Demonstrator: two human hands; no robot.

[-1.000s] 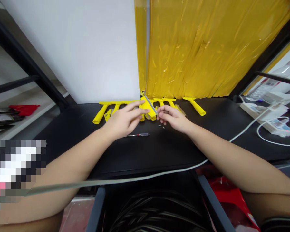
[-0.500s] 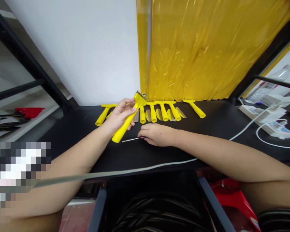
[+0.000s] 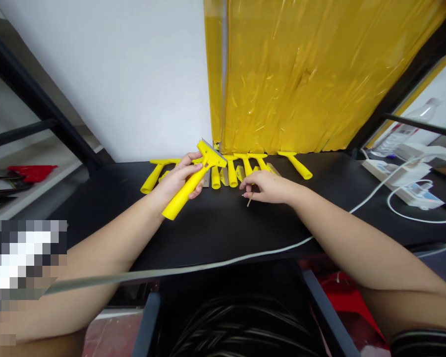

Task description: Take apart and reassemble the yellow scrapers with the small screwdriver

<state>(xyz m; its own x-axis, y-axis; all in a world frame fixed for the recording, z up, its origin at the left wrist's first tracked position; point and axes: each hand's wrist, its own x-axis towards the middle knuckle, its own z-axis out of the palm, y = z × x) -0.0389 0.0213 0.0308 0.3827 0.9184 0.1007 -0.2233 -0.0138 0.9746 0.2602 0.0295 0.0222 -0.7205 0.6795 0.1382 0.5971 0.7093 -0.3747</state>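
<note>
My left hand (image 3: 180, 178) is closed around the handle of a yellow scraper (image 3: 186, 191), its wide head and metal blade tilted up toward the back wall. To the right, my right hand (image 3: 269, 187) is closed over a thin screwdriver (image 3: 249, 200). Only a short length of its shaft shows below the fingers; the handle is hidden in the palm. A tiny pale bit shows at the fingertips, too small to name. Behind both hands, several yellow scrapers (image 3: 233, 174) lie in a row with flat metal pieces between them. One more scraper (image 3: 301, 167) lies apart at the right.
A black tabletop (image 3: 211, 238) lies under the hands. A white cable (image 3: 252, 256) crosses its front edge. On the right are a white power strip (image 3: 405, 183) and a plastic bottle (image 3: 409, 126). A yellow-wrapped panel (image 3: 282, 74) stands behind, and a black frame bar (image 3: 33, 89) at left.
My right hand has lifted and moved right with the screwdriver, away from the held scraper. The scraper in my left hand has turned, so its head and blade face me more.
</note>
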